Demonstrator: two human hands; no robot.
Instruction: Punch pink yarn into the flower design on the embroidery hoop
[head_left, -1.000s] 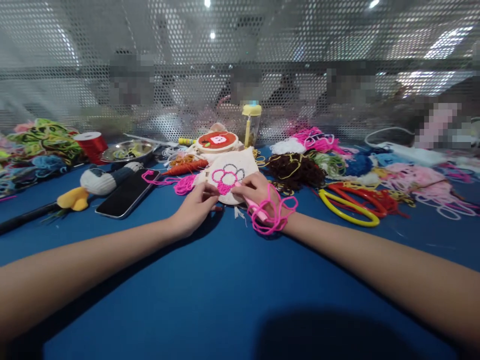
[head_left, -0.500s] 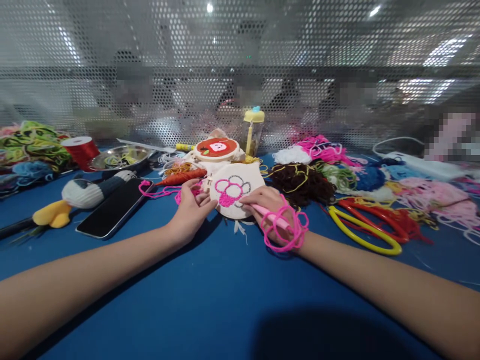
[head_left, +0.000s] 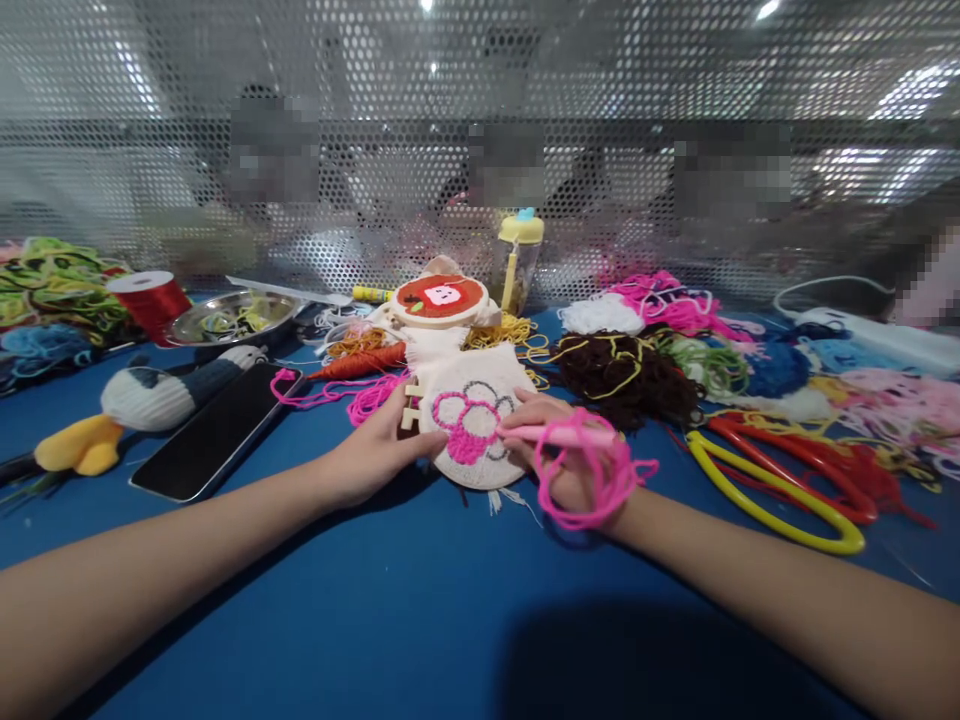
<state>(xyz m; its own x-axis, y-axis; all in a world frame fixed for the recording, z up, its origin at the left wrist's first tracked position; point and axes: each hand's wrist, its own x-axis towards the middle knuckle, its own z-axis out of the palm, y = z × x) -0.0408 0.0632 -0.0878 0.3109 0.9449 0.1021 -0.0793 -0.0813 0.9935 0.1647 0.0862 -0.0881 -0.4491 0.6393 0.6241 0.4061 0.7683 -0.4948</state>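
Note:
An embroidery hoop [head_left: 469,395] with cream cloth lies on the blue table, showing a half-filled pink flower outline. My left hand [head_left: 375,450] grips the hoop's left edge beside its wooden clasp. My right hand [head_left: 562,450] is closed on a pink punch needle [head_left: 559,435] whose tip rests on the cloth by the pink patch. Pink yarn [head_left: 592,480] loops loosely around my right wrist and hand.
A black phone [head_left: 214,435] and a knitted duck toy [head_left: 142,400] lie left. A second hoop with a red design [head_left: 440,297], a steel bowl [head_left: 232,318], a red spool [head_left: 148,298] and a yellow-capped bottle [head_left: 519,255] stand behind. Yarn heaps and yellow and red loops [head_left: 780,480] fill the right.
The hoop and both hands have come nearer to me. My left hand shifted from the hoop's lower rim to its left edge; the needle now lies flatter, pointing left.

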